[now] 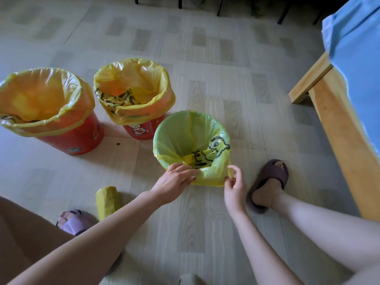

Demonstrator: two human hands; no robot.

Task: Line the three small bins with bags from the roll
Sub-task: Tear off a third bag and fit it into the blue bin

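Now yellow bags (186, 132) line bins (74, 138).

Both arms are bare, no sleeves showing; the feet wear open-toed slide slippers, a lilac slipper (75, 222) and a dark mauve slipper (269, 179).

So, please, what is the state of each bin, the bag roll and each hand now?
Left orange plastic bin: upright, lined with a yellow bag.
Middle orange plastic bin: upright, lined with a yellow bag.
Near bin under the yellow bag: bag over its rim, bin hidden.
Yellow bag roll: lying on the floor, untouched.
Left hand: pinches the bag's edge.
Right hand: pinches the bag's edge.
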